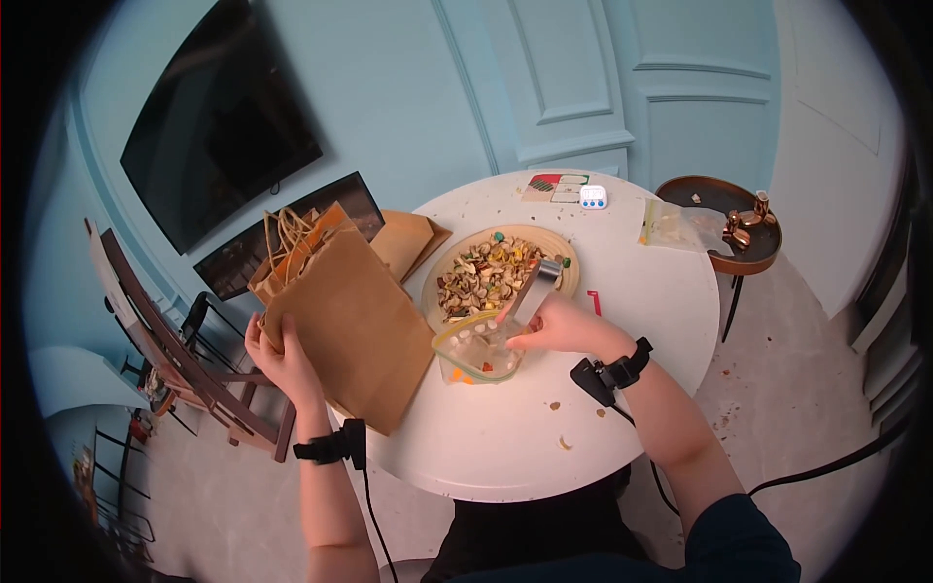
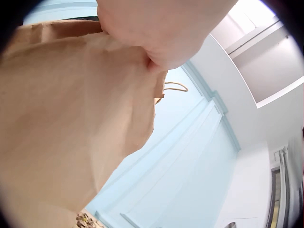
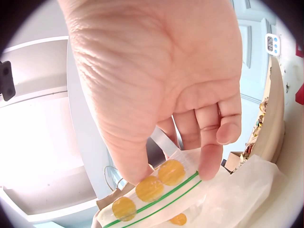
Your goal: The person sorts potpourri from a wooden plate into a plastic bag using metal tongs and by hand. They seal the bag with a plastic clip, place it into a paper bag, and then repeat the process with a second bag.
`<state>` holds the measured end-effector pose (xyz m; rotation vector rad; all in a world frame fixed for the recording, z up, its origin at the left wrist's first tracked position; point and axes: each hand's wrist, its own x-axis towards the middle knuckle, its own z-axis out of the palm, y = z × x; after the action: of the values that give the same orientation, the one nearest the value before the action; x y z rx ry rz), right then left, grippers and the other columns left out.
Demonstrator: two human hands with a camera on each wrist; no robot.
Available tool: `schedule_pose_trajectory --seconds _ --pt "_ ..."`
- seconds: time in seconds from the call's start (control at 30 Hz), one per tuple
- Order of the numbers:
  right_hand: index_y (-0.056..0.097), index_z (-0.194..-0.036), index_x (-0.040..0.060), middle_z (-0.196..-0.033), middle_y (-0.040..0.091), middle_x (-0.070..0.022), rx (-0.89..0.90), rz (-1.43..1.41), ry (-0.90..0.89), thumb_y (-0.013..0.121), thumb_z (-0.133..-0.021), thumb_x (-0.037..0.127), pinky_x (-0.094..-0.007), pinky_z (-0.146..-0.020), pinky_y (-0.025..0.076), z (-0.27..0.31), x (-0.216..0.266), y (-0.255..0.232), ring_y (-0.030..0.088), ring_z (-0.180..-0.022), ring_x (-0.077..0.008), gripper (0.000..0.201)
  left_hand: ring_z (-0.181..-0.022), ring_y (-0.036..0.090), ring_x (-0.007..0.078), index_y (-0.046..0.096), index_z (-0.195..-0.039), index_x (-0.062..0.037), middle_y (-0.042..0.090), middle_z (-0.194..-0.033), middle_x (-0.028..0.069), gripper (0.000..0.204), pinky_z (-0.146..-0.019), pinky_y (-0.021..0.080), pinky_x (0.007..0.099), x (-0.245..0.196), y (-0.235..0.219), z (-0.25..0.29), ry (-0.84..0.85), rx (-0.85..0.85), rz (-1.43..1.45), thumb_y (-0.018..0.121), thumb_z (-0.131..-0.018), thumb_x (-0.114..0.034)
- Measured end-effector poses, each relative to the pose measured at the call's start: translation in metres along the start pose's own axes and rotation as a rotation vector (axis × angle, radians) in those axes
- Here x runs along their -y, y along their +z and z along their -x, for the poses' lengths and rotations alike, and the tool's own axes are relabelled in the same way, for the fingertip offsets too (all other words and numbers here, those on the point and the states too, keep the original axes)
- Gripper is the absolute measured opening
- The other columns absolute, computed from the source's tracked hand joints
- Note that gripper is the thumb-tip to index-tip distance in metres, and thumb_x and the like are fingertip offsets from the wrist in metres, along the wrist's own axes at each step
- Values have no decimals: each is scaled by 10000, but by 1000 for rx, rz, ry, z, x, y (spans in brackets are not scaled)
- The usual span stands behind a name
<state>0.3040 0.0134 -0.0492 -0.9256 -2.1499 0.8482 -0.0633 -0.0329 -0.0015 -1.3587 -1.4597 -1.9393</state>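
A large brown paper bag (image 1: 355, 325) leans tilted at the table's left edge, and my left hand (image 1: 285, 361) grips its upper left edge. In the left wrist view the hand (image 2: 156, 28) pinches the rim of the paper bag (image 2: 71, 109). My right hand (image 1: 559, 327) holds the rim of a clear zip bag (image 1: 481, 355) between thumb and fingers. The right wrist view shows the hand (image 3: 161, 85) above the zip bag's green seal and orange dots (image 3: 149, 189). A metallic strip (image 1: 535, 291) stands by the right hand's fingers; its hold is partly hidden.
Behind the zip bag, a round plate (image 1: 567, 243) holds dried sliced pieces. Farther back on the white table (image 1: 622, 428) are a white timer (image 1: 593, 197), a card (image 1: 556, 188) and another clear bag (image 1: 671, 228). A red piece (image 1: 594, 302) lies right of the plate.
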Motion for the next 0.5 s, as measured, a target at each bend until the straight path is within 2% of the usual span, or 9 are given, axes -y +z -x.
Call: schedule_pose_trajectory --seconds 0.03,0.1,0.3,0.43,0.5 --pt "634 -1089 175 -603 513 -30 9 13 15 717 -745 333 -278 -516 389 0 2 -1 478 -531 -130 387 -1125 487 189 603 -1056 20 480 -1234 97 227 -921 384 296 -2 2 -1 3 0 2 598 -890 -135" --pt "635 -1088 174 -611 522 -31 13 27 28 716 -743 329 -278 -522 396 1 6 -2 488 -540 -130 387 -1221 407 226 607 -1075 10 376 -1327 117 239 -980 343 320 -5 8 -3 -13 16 -14 579 -900 -150" --pt "635 -1086 165 -642 539 -34 26 19 32 713 -746 322 -273 -538 404 1 6 -1 501 -568 -131 383 -1249 400 237 608 -1103 12 371 -1357 118 267 -1003 331 323 2 23 -11 -61 -30 125 565 -910 -168" --pt "637 -1087 163 -637 534 -34 37 34 88 716 -746 325 -277 -536 400 4 14 -4 501 -570 -131 385 -1271 385 247 599 -1112 25 340 -1392 124 284 -1014 318 321 29 38 -19 -143 6 192 572 -904 -166" --pt "638 -1088 163 -632 530 -34 43 32 98 717 -745 327 -279 -535 399 3 15 -4 499 -568 -132 388 -1189 453 210 596 -1100 37 408 -1344 125 282 -975 352 307 39 45 -26 -197 68 275 581 -897 -159"
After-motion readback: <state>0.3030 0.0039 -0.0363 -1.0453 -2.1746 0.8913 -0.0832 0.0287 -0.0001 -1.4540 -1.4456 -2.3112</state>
